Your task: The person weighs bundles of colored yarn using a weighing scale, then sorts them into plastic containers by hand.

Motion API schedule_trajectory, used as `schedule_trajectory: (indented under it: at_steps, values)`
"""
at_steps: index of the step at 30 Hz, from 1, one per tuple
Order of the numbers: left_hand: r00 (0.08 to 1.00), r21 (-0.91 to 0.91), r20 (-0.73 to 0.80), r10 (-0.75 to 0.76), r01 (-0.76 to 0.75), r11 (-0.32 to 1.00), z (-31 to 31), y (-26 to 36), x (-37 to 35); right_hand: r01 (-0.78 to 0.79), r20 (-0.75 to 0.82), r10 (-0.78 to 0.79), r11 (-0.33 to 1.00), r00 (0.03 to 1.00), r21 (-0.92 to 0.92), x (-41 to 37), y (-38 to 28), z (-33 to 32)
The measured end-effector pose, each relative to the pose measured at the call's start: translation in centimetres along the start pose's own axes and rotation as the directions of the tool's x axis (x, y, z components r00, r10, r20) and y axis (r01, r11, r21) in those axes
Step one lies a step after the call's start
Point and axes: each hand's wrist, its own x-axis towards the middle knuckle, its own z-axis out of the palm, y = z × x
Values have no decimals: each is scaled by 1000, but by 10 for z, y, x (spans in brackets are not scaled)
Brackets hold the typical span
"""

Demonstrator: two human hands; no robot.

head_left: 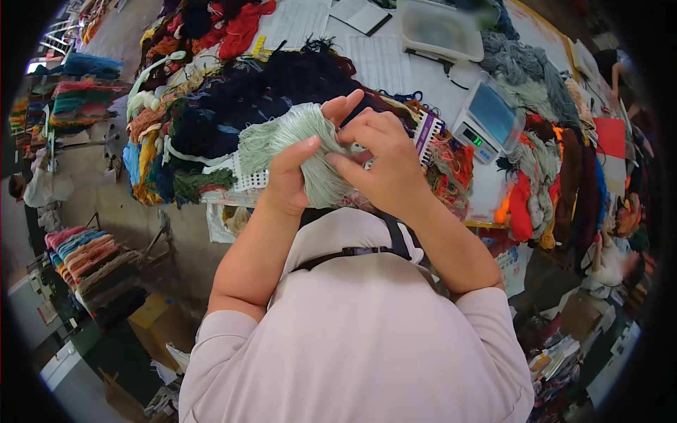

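A pale green skein of yarn [321, 166] is held up in front of my chest, its loose tail spreading to the left. My left hand [293, 169] is closed around it, thumb lying across the front and some fingers showing behind. At the skein's right side, my right hand [381, 151] has its fingers bent and pinched together against the strands; what exactly sits between the fingertips is hidden. Behind both hands lies a heap of dark navy yarn [282, 81] on the table. A white perforated card [250, 178] pokes out below the skein.
A digital scale [486, 116] with a blue pan stands at the right, near a clear plastic tub [441, 32]. Printed sheets [381, 62] lie at the back. Grey-green yarn [518, 60] and red yarn [520, 201] line the right side. Racks of coloured skeins [84, 261] stand left.
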Motion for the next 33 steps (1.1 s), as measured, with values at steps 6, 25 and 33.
schedule_trajectory:
  at_steps: [6,25,33]
  values:
    - [994,161,-87,60,-46,986,-4,9,-7,-317,128,290,853,948,414,-3,-5,-3]
    - [959,533,-245,142,11,846,4,13,-1,-486,241,432,649,869,586,-7,2,-2]
    - [992,496,-81,100,-47,867,-6,20,3,-577,505,298,248,810,778,9,25,-16]
